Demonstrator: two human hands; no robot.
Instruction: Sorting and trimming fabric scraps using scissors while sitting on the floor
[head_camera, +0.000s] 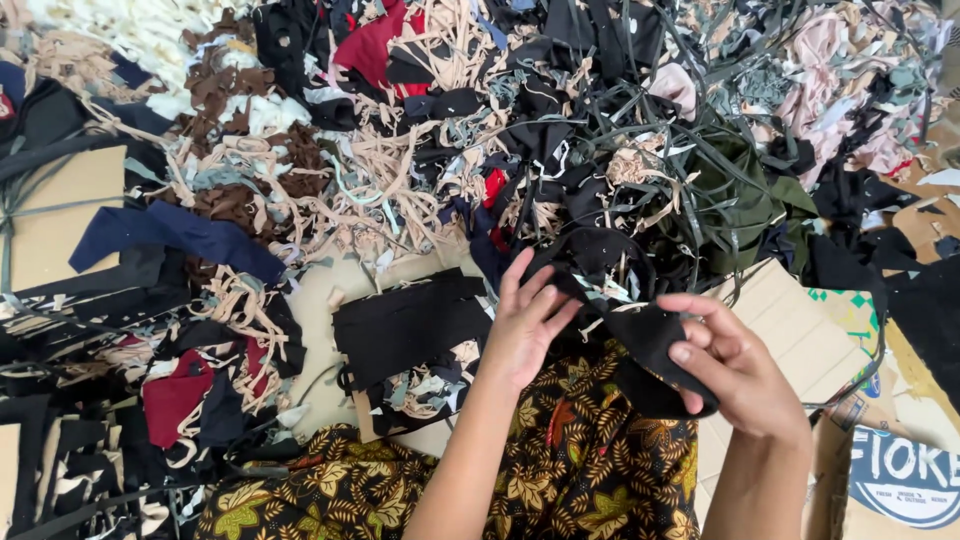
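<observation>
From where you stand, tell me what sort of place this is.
Likely a garment-waste sorting spot on a floor: a big heap of fabric offcuts, flattened cardboard underneath, and both hands, left hand and right hand, handling a black scrap.

Single view, head-worn camera, looking steeply down over the person's lap in a leaf-print skirt (590, 450). Close range: both forearms enter from the bottom edge, just above the skirt. The lens faces forward and down onto a big pile of fabric scraps (480, 130) filling the frame beyond the skirt. Flattened cardboard (790, 320) lies right of the skirt. No second view to overlap.
</observation>
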